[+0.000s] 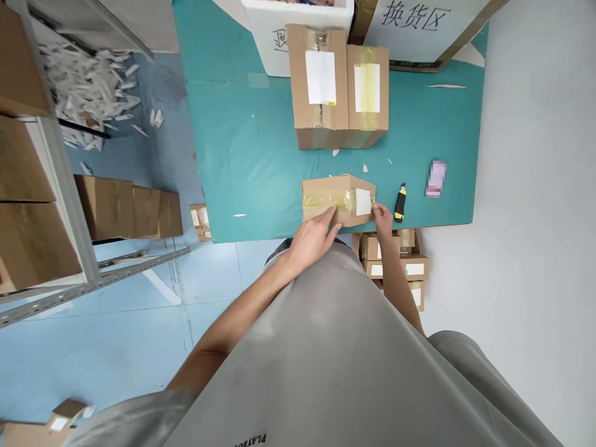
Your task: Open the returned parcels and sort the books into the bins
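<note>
A small cardboard box (323, 192) lies near the front edge of the green table, yellowish tape along its top and a white label (363, 202) at its right end. Across its front side rests my left hand (313, 239), fingers stretched out and the index fingertip on the tape. My right hand (383, 218) is at the box's right end, thumb and forefinger pinched together beside the label. Whatever lies between those fingertips is too small to make out. Just right of that hand is a black and yellow box cutter (400, 203).
Two taped cartons, a larger one (321, 118) and a narrower one (375, 124), stand behind the box. Further back are a white bin (274, 53) and a large labelled carton (410, 37). A blurred pink item (436, 179) lies at right. Shelving (69, 186) holds boxes at left.
</note>
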`<state>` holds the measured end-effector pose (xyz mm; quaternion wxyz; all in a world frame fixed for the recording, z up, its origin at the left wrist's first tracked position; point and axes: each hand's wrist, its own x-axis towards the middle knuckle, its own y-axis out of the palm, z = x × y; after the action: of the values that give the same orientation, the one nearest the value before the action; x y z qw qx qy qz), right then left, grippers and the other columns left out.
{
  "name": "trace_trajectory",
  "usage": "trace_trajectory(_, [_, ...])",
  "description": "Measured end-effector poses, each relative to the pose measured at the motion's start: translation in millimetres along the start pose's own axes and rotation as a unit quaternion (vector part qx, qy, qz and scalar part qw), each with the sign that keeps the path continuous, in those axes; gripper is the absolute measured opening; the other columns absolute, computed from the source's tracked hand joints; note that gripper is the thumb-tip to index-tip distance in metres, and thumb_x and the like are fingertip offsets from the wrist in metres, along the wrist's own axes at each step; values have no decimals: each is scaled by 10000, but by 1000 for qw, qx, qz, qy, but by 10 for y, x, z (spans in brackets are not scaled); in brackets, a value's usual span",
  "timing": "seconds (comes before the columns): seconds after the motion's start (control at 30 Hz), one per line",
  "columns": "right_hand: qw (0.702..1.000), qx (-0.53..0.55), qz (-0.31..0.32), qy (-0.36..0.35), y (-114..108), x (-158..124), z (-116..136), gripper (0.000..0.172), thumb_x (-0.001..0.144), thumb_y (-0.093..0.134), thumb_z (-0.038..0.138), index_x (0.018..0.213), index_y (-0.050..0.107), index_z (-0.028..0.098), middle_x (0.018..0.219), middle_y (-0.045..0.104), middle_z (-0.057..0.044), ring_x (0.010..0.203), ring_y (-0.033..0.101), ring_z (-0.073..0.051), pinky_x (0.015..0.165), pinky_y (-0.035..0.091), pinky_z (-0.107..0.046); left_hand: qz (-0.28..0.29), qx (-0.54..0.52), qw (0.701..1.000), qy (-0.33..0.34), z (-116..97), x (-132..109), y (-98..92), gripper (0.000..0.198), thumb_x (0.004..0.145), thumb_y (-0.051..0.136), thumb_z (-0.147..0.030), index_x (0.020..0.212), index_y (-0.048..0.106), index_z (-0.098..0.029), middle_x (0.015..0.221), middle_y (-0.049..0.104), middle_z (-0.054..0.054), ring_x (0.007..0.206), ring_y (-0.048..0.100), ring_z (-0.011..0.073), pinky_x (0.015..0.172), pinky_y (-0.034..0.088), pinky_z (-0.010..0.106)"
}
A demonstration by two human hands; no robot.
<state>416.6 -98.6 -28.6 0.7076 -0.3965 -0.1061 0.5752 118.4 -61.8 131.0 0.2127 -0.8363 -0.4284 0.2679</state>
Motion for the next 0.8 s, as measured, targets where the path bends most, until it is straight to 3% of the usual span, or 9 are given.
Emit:
trace_trajectory(0.1, [995,72,-36,63,75,4,176,742,1065,452,733,1296,751,95,1244,836,-238,1197,795,-319,1060,636,-457,-79,-19,993,-89,338,-43,-135,498,1143,613,-484,1539,707,-196,1274,859,154,1120,842,387,1033,623,461])
trace_trajectory(0.2, [985,144,-34,88,223,-46,477,631,960,639,730,1201,741,155,1262,825,-227,1185,801,-333,1094,636,-490,-133,-57,978,-153,796,-15,-256,421,1110,670,-493,1394,786,-204,1276,860,144,1159,830,389,1067,595,465])
trace_trajectory(0.3, [991,107,-15,80,389,-177,864,550,969,655,672,1201,738,181,1275,819,-212,1187,787,-352,1123,624,-533,-157,-96,956,-227,1279,33,-309,313,1055,722,-440,1192,824,-179,1250,863,152,1125,829,354,1054,589,439])
trace_trajectory(0.37, [996,59,-14,67,459,-314,1157,585,1000,634,634,1325,724,156,1372,784,-234,1279,747,-390,1177,588,-586,-164,-135,943,-257,1571,37,-315,300,1010,753,-447,1105,810,-169,1188,868,151,1058,826,320,1012,599,411])
trace_trajectory(0.47, [1000,12,8,3,488,-569,1656,669,1059,590,589,1561,637,150,1569,669,-248,1436,660,-440,1236,539,-635,-183,-217,922,-264,1965,-25,-339,318,973,748,-478,1054,776,-171,1130,867,134,1031,806,275,961,612,367])
trace_trajectory(0.6, [988,-30,95,-115,635,-931,2422,617,1125,525,532,1669,600,250,1660,616,-168,1496,638,-427,1240,561,-601,-245,-300,870,-307,2448,-183,-444,347,907,773,-466,1081,775,-166,1104,865,118,1071,781,248,1009,619,372])
trace_trajectory(0.7, [957,-96,195,-193,1001,-1188,2985,643,1128,547,480,1699,574,186,1736,562,-198,1523,624,-444,1212,596,-596,-260,-303,847,-350,2728,-301,-532,353,839,789,-423,1068,777,-154,1009,850,103,1009,769,233,1032,621,410])
trace_trajectory(0.8, [920,-168,253,-249,1434,-1387,3436,638,1084,623,295,1680,569,73,1737,553,-260,1560,593,-442,1239,581,-566,-228,-287,857,-362,2875,-392,-585,292,798,787,-428,936,750,-173,902,820,90,938,751,235,990,634,433])
